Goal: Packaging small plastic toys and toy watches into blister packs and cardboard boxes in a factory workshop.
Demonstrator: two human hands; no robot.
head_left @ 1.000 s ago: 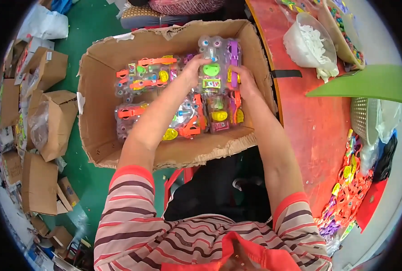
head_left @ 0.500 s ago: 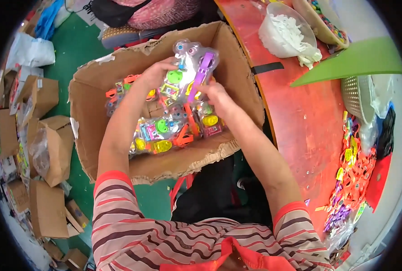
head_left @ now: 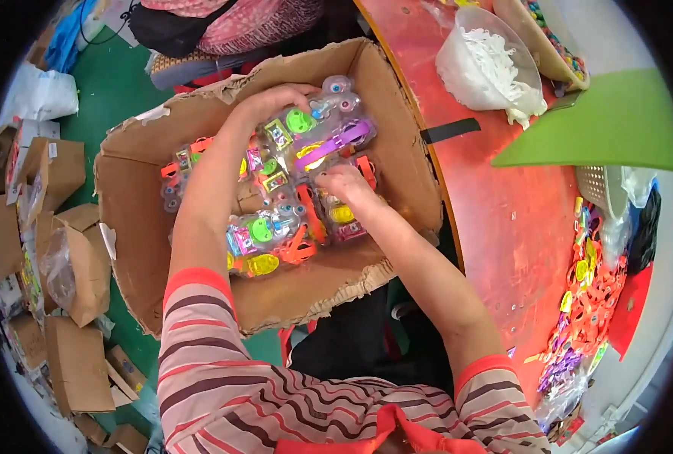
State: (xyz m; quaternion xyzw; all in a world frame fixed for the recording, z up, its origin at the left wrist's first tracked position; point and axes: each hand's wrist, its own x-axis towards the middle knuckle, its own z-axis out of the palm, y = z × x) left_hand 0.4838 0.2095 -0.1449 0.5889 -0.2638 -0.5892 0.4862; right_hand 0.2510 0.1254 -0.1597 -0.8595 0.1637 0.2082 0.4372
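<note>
A clear plastic blister pack of toys [head_left: 282, 135] lies tilted in the far right part of the cardboard box [head_left: 276, 306]. A purple toy watch [head_left: 336, 145], a green disc, a yellow piece and eyeball-like balls show in it. My left hand [head_left: 277, 100] grips the far left edge of this pack, its fingertips partly hidden. At the near edge, below the purple watch, my right hand [head_left: 344, 184] has its fingers closed against the pack. Similar filled packs [head_left: 264, 234] lie beneath and around it, with orange, yellow and green toys inside.
On the right stands a red table [head_left: 495, 227] with a white bowl of white pieces [head_left: 488, 68], a green panel [head_left: 601, 125] and a heap of colourful toy parts [head_left: 590, 280]. Several open cardboard boxes [head_left: 79, 363] stand on the green floor at left. Pink fabric [head_left: 253, 30] sits beyond the box.
The toy pack has gone from raised and upright to lying lower among the other packs, turned clockwise. Both hands have moved with it, the right one toward the left and down.
</note>
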